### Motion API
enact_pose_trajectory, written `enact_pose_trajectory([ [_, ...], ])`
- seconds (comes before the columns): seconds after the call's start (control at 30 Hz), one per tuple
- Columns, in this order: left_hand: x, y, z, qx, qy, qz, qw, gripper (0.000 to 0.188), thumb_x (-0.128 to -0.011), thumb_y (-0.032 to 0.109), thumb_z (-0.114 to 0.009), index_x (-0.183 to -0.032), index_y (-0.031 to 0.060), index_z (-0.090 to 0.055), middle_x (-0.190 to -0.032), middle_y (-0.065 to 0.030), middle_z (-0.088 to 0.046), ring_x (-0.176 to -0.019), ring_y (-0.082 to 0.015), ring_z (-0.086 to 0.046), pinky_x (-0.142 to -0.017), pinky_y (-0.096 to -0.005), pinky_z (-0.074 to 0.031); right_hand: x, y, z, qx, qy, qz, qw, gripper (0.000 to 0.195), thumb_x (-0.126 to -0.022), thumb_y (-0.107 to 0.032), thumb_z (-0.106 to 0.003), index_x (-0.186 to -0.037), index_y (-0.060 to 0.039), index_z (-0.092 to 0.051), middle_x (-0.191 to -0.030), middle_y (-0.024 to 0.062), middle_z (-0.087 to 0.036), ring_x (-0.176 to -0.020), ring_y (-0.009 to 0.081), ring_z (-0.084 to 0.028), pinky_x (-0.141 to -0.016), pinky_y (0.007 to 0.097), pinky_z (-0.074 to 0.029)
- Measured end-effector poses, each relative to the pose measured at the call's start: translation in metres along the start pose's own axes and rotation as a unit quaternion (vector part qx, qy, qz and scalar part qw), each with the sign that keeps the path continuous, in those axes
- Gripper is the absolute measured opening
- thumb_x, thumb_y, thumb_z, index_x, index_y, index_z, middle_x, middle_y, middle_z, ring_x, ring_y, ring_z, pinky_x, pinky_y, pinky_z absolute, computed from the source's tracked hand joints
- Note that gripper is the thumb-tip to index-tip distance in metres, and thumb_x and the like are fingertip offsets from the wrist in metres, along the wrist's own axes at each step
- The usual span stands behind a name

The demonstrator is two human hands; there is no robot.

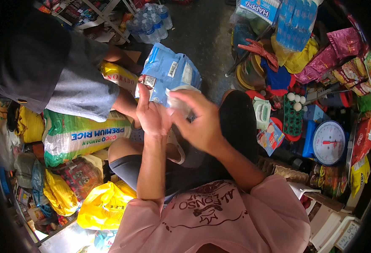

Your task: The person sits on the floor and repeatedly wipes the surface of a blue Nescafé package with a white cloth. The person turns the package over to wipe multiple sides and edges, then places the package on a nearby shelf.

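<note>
A blue printed plastic packet (165, 68) rests on the raised fingers of my left hand (154, 114), its thumb up along the packet's near left edge. Across from it, my right hand (198, 117) pinches a crumpled whitish piece (180, 101), blurred, over the packet's near right corner. What that piece is I cannot tell. Both hands are close together above my lap, and most of the left fingers are hidden behind the packet.
Another person in grey shorts (78, 76) is at the left, beside a rice sack (87, 136). Bottled water (150, 25) stands at the top. A dial scale (328, 143), a green egg tray (293, 118) and hanging sachets (343, 42) are at the right. A yellow bag (106, 205) lies lower left.
</note>
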State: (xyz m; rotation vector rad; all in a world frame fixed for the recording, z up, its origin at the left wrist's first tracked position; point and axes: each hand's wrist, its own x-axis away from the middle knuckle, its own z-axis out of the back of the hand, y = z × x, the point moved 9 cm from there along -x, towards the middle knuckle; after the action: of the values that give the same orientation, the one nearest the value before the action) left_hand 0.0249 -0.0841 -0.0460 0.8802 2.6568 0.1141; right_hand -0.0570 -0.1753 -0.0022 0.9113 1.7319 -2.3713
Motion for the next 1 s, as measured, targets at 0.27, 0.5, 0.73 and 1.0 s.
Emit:
enact_pose_trajectory([
  [0.27, 0.002, 0.008, 0.012, -0.146, 0.175, -0.038, 0.973, 0.055, -0.111, 0.046, -0.037, -0.151, 0.0085, -0.044, -0.154, -0.0147, -0.049, -0.142, -0.0368, -0.044, -0.119, -0.0573, -0.031, 0.002, 0.082, 0.044, -0.565, 0.143, -0.254, 0.772, 0.035, -0.101, -0.008, -0.059, -0.134, -0.0010, -0.052, -0.124, 0.0161, -0.066, -0.112, 0.0249, -0.068, -0.100, 0.0404, -0.054],
  [0.5, -0.004, 0.000, 0.012, -0.162, 0.161, -0.033, 0.973, 0.054, -0.111, 0.045, -0.037, -0.152, 0.0090, -0.042, -0.155, -0.0151, -0.047, -0.143, -0.0377, -0.044, -0.121, -0.0575, -0.030, -0.009, 0.058, 0.055, -0.737, 0.058, -0.209, 0.641, 0.052, -0.101, -0.010, -0.044, -0.152, -0.0017, -0.040, -0.149, 0.0202, -0.053, -0.142, 0.0348, -0.048, -0.120, 0.0528, -0.036],
  [0.73, -0.010, -0.002, 0.004, -0.141, 0.132, -0.027, 0.981, 0.049, -0.112, 0.042, -0.038, -0.147, 0.0092, -0.045, -0.152, -0.0149, -0.050, -0.143, -0.0363, -0.045, -0.122, -0.0546, -0.030, -0.019, 0.073, 0.063, -0.595, 0.073, -0.196, 0.776, 0.063, -0.097, -0.015, -0.054, -0.155, -0.0017, -0.034, -0.153, 0.0203, -0.047, -0.139, 0.0333, -0.051, -0.118, 0.0505, -0.041],
  [1.0, -0.004, -0.003, 0.016, -0.138, 0.175, -0.024, 0.975, 0.055, -0.111, 0.045, -0.037, -0.150, 0.0064, -0.043, -0.153, -0.0174, -0.049, -0.143, -0.0377, -0.045, -0.122, -0.0541, -0.030, -0.029, 0.051, 0.051, -0.178, -0.049, -0.182, 0.966, 0.034, -0.091, -0.008, -0.071, -0.123, -0.0005, -0.061, -0.115, 0.0129, -0.071, -0.092, 0.0209, -0.071, -0.076, 0.0350, -0.057],
])
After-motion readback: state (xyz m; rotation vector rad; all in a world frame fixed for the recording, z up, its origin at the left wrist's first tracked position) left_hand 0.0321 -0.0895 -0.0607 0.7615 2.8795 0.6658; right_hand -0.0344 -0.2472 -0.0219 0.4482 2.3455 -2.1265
